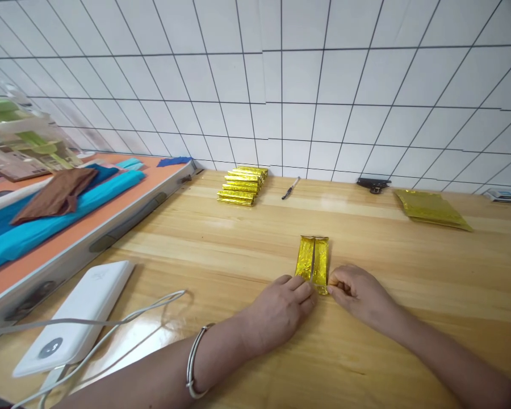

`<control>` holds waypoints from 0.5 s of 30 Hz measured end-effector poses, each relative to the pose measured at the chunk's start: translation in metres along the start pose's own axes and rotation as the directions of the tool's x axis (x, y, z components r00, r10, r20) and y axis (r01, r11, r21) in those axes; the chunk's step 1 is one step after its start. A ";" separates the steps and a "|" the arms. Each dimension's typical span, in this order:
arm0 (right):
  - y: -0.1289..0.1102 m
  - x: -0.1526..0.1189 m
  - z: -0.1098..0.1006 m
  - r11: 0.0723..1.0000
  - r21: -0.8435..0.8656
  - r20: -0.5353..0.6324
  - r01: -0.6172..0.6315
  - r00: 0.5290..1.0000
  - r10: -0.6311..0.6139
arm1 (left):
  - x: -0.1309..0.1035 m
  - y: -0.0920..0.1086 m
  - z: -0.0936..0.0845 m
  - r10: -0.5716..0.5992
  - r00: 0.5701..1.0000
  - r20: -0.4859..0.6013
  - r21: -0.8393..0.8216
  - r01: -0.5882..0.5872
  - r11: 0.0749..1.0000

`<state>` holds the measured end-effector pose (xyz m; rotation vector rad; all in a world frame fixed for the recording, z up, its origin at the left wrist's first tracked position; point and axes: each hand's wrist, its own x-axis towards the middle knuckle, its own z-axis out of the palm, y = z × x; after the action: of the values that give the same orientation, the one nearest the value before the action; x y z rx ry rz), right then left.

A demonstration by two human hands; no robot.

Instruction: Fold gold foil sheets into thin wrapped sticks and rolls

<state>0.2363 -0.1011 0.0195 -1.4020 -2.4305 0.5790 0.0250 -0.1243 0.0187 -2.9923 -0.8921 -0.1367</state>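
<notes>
A small piece of gold foil paper [321, 255] lies on the wooden table, its two sides folded inward to a dark gap down the middle. My left hand [283, 309], with a silver bangle on the wrist, is closed over its lower left corner, fingers bent down onto it; the thumb side is partly hidden. At the lower right corner my right hand [357, 292] pinches the foil edge between thumb and fingers. Farther back is a row of several folded gold foil pieces [241, 187]. A stack of flat gold foil sheets [432, 209] lies at the back right.
A pen [290, 188] and a black clip-like object [373, 184] lie near the tiled wall [302, 79]. To the left are a white power bank [79, 312] with a cable [153, 304], and an orange-topped raised surface [111, 218] with blue and brown cloth or paper [53, 196].
</notes>
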 end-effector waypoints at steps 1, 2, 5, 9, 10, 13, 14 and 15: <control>0.000 0.000 0.000 1.000 -0.012 0.001 0.003 1.000 -0.003 | 0.000 0.000 0.000 -0.001 1.000 0.004 0.000 0.001 1.000; 0.000 0.001 0.000 1.000 -0.020 0.004 0.004 1.000 -0.004 | 0.000 0.001 0.000 0.000 1.000 0.008 0.001 0.000 1.000; 0.001 0.002 -0.001 1.000 -0.025 0.018 0.003 1.000 -0.003 | 0.000 0.001 0.000 0.001 1.000 0.019 0.004 -0.001 1.000; 0.000 0.002 -0.003 1.000 -0.005 0.043 0.022 0.999 -0.021 | 0.000 0.002 0.000 -0.003 1.000 0.022 0.002 0.003 1.000; 0.000 0.002 -0.004 1.000 0.000 0.048 0.023 0.999 -0.023 | 0.000 0.002 0.000 -0.004 1.000 0.022 0.001 0.004 1.000; 0.001 0.002 -0.005 1.000 0.017 0.046 0.019 0.999 -0.020 | 0.000 0.002 0.001 -0.004 1.000 0.024 -0.006 0.004 1.000; 0.001 0.001 -0.005 0.999 0.027 0.040 0.017 0.999 -0.018 | 0.000 0.001 0.001 -0.004 1.000 0.028 -0.007 0.004 1.000; 0.002 0.000 -0.005 0.999 0.039 0.036 0.016 0.999 -0.017 | 0.000 0.001 0.002 -0.003 1.000 0.031 -0.008 0.003 1.000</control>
<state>0.2395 -0.0992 0.0231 -1.3668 -2.4435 0.6494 0.0261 -0.1251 0.0170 -3.0092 -0.9011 -0.0941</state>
